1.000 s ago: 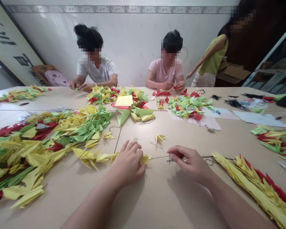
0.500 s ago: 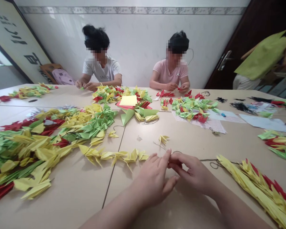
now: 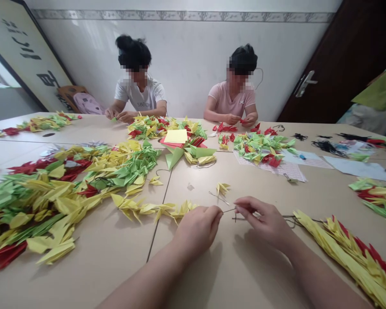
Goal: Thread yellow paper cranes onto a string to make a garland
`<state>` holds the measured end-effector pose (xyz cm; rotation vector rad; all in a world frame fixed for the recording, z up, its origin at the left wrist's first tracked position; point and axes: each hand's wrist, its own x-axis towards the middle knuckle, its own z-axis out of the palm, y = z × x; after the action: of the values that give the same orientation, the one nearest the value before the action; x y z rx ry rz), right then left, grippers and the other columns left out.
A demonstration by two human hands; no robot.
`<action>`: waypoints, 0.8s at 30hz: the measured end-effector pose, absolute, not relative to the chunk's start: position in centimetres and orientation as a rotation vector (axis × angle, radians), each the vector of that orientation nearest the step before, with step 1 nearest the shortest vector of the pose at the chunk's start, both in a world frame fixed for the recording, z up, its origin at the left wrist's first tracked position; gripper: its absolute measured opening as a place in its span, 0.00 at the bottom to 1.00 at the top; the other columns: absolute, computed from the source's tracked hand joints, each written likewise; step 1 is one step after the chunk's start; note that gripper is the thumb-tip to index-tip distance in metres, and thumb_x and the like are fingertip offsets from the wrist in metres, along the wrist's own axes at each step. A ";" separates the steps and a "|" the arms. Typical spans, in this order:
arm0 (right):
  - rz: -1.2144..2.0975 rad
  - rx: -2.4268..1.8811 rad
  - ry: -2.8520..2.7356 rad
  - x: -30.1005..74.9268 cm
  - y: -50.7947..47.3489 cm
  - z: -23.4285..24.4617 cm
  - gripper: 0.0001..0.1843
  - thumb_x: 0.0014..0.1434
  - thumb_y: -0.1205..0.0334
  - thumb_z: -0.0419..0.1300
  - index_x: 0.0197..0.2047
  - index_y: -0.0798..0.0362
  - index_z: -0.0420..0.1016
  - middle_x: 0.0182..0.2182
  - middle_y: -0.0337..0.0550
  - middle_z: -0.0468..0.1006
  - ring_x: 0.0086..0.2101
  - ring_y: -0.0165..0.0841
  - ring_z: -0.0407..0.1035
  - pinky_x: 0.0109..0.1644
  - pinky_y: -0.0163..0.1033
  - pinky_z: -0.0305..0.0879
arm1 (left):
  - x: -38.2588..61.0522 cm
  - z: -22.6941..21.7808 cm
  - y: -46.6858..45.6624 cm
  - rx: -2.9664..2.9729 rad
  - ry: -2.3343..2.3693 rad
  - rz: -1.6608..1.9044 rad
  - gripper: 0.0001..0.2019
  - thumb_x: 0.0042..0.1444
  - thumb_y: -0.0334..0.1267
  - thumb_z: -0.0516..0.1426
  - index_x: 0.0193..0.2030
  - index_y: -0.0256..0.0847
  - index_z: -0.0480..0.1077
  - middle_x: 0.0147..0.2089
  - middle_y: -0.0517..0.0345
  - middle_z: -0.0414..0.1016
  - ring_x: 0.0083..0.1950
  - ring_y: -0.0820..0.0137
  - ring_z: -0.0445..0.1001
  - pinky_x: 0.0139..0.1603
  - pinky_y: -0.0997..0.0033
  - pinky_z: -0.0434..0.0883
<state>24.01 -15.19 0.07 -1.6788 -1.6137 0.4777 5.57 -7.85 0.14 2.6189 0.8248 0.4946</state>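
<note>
A dark string [image 3: 229, 210] runs taut between my two hands. My left hand [image 3: 197, 225] is closed round one end in a fist. My right hand [image 3: 263, 216] pinches it a short way to the right, and a loose bit dangles below those fingertips. Beyond the hands lie a thin wire needle [image 3: 219, 198] and a single folded yellow paper crane [image 3: 223, 188]. A row of yellow paper cranes [image 3: 157, 209] stretches left from my left hand. Further string leads right, toward a strung garland of yellow and red folded paper [image 3: 337, 253].
A large heap of yellow, green and red cranes [image 3: 51, 193] covers the left of the table. Square paper sheets [image 3: 176, 136] sit mid-table. Printed papers [image 3: 286, 169] and black string bundles [image 3: 330, 147] lie at the right. Two people [image 3: 141, 92] fold paper across the table.
My left hand has gone from spread fingers to a closed grip. My hands have drawn apart, pulling the string straight between them. The person in green at the right has moved further out of view.
</note>
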 end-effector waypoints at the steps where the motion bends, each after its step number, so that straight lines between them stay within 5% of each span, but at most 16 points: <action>1: 0.461 -1.703 -1.550 24.3 -15.0 -0.2 0.12 0.57 0.56 0.51 0.40 0.52 0.69 0.30 0.44 0.77 0.31 0.33 0.71 0.34 0.37 0.67 | 5.4 0.2 -7.7 2.617 0.837 0.532 0.13 0.61 0.38 0.43 0.37 0.41 0.67 0.32 0.56 0.74 0.34 0.68 0.72 0.34 0.70 0.66; 11: 0.339 -1.872 -1.287 24.1 -13.3 -0.6 0.13 0.54 0.56 0.52 0.38 0.54 0.69 0.31 0.45 0.76 0.31 0.34 0.70 0.35 0.39 0.66 | 4.2 0.3 -5.8 2.546 0.913 0.729 0.13 0.60 0.40 0.44 0.34 0.41 0.67 0.27 0.60 0.71 0.30 0.71 0.68 0.30 0.73 0.62; 17: 0.619 -1.636 -1.674 20.8 -13.6 2.9 0.24 0.53 0.59 0.55 0.54 0.48 0.63 0.40 0.45 0.72 0.33 0.31 0.68 0.32 0.35 0.66 | 4.3 0.1 -6.0 2.539 0.796 0.808 0.12 0.59 0.39 0.46 0.34 0.41 0.68 0.29 0.59 0.72 0.32 0.72 0.68 0.33 0.73 0.63; 24: 0.955 -1.632 -1.392 20.7 -13.9 1.0 0.17 0.54 0.50 0.54 0.34 0.55 0.73 0.21 0.41 0.72 0.23 0.29 0.65 0.28 0.34 0.64 | 4.5 -0.1 -6.6 2.580 0.699 0.827 0.12 0.59 0.39 0.46 0.35 0.41 0.69 0.30 0.58 0.73 0.33 0.71 0.68 0.35 0.72 0.65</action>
<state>20.66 -13.93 0.99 -1.6315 -1.3923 0.9549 4.52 -6.58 -0.10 2.5796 0.6986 0.8267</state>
